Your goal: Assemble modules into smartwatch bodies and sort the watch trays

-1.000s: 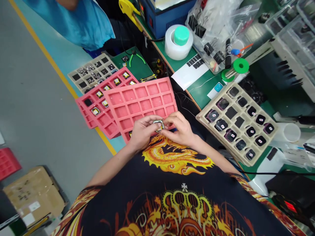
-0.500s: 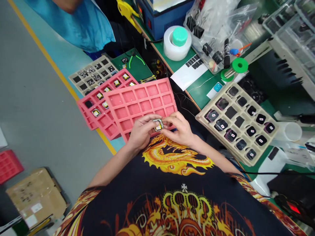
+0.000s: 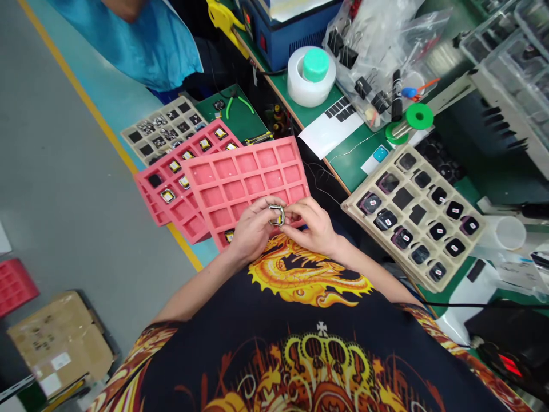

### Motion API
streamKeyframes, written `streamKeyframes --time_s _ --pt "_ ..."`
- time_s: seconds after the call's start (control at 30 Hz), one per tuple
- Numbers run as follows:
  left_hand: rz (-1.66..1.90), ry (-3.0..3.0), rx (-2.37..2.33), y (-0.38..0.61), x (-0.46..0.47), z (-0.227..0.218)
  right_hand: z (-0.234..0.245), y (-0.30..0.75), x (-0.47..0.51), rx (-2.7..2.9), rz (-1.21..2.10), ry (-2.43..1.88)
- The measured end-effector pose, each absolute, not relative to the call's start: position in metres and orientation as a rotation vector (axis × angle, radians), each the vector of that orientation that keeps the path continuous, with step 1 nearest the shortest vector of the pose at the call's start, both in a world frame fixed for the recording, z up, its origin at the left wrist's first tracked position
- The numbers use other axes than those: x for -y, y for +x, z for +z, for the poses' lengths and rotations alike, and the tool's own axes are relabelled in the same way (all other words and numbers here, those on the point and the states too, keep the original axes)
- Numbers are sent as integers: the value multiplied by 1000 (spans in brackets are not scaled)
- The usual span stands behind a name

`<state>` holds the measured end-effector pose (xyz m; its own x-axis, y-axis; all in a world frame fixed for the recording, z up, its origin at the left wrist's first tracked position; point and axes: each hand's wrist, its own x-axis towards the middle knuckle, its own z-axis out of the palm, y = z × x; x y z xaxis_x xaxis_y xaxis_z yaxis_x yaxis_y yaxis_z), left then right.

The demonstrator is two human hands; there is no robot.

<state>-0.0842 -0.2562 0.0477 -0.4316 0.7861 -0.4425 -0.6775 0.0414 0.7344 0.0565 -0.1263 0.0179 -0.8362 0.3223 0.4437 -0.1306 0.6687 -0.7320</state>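
Between my two hands is a small squarish watch module (image 3: 278, 216) with a silver rim and a yellow-edged inside. My left hand (image 3: 257, 226) pinches it, the thumb lying over its inner face. From the other side, the fingertips of my right hand (image 3: 315, 223) close on its right edge; part of the module is hidden behind them. Just beyond and below my hands lies a pink foam tray (image 3: 246, 163) with square pockets. One similar module (image 3: 229, 236) sits in its near left pocket, beside my left wrist.
More pink trays (image 3: 189, 220) with modules lie left, beside a beige tray (image 3: 141, 151) of small parts. At right, stacked beige trays (image 3: 347, 205) hold watch bodies. Tape (image 3: 295, 86), a solder spool (image 3: 418, 117) and a blue machine (image 3: 283, 43) stand on the bench. A co-worker's blue sleeve (image 3: 158, 46) shows top left.
The module has turned slightly in my fingers, and my left hand has shifted a little right and up. The module in the tray's near left pocket shows more now.
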Motion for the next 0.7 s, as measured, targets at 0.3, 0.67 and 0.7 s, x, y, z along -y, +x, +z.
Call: streamKeyframes --time_s 0.3,0.67,0.7 --pt "1614 422 -1450 -83 262 38 15 62 123 2402 891 -150" --pt "1571 700 -1638 -76 265 48 20 57 122 2367 839 -125" --pt "1561 715 -1643 -76 265 48 20 57 123 2349 847 -126"
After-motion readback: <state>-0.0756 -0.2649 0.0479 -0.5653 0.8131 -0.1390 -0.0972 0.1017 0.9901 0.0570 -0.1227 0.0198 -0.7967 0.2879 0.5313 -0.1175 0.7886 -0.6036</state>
